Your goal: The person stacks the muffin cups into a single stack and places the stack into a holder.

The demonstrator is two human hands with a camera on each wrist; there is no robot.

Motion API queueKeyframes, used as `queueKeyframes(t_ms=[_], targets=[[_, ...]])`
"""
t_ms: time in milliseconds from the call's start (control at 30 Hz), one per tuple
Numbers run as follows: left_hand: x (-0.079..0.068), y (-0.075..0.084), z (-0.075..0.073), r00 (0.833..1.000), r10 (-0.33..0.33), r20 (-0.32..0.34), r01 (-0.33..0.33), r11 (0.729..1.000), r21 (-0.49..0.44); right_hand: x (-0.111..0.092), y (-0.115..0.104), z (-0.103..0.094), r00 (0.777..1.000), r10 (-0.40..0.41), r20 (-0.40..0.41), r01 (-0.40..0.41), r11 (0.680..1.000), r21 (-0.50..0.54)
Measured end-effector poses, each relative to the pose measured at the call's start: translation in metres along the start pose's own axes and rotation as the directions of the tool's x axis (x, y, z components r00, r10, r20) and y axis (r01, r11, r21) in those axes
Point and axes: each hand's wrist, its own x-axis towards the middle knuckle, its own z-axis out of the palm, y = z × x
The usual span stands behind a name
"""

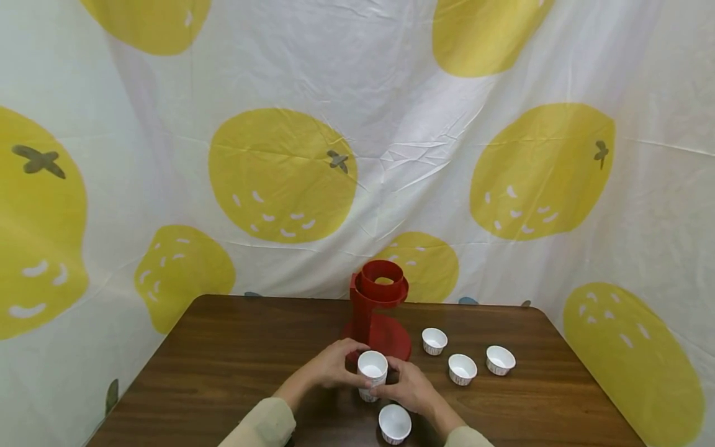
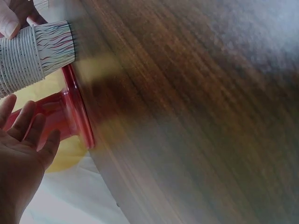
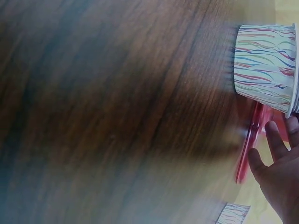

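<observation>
A stack of white paper baking cups (image 1: 372, 364), printed with thin wavy coloured lines, stands upright on the table between my hands. My left hand (image 1: 334, 365) holds it from the left, thumb in front and fingers toward the back. From the right, my right hand (image 1: 410, 386) grips the stack, its thumb (image 2: 9, 25) pressed against the nested rims. The lowest cup (image 3: 265, 63) shows its patterned side below the rims. A single paper cup (image 1: 395, 424) sits just in front of the stack.
Behind the stack stands a red holder with a round base (image 1: 391, 338) and a cup-shaped ring (image 1: 382, 287) on top. Three single cups, one being the near-left cup (image 1: 462, 370), stand on the right of the brown wooden table (image 1: 234, 354). A lemon-print cloth (image 1: 391, 93) hangs behind.
</observation>
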Motion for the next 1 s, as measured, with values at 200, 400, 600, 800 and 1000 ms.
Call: queueKeyframes(t_ms=[200, 400, 600, 800, 1000], targets=[[0.001, -0.004, 0.004, 1.0, 0.007, -0.016, -0.007, 1.0, 0.005, -0.002, 0.001, 0.0, 1.0, -0.004, 0.006, 0.004, 1.0, -0.02], [0.003, -0.005, 0.006, 1.0, -0.005, -0.007, 0.005, 1.0, 0.014, -0.004, 0.004, -0.001, 1.0, -0.014, -0.005, 0.014, 0.998, -0.061], [0.004, -0.002, 0.006, 1.0, -0.014, -0.004, 0.014, 1.0, 0.008, -0.009, 0.003, -0.005, 0.999, -0.018, -0.032, 0.015, 0.997, -0.072], [0.003, -0.002, 0.007, 1.0, -0.024, -0.014, 0.024, 1.0, 0.006, -0.017, 0.001, -0.015, 1.0, -0.021, -0.02, 0.021, 0.999, 0.028], [0.003, -0.002, 0.006, 0.999, -0.05, -0.011, 0.051, 0.999, 0.013, -0.028, 0.0, -0.026, 0.997, -0.022, -0.081, 0.019, 0.999, -0.027]])
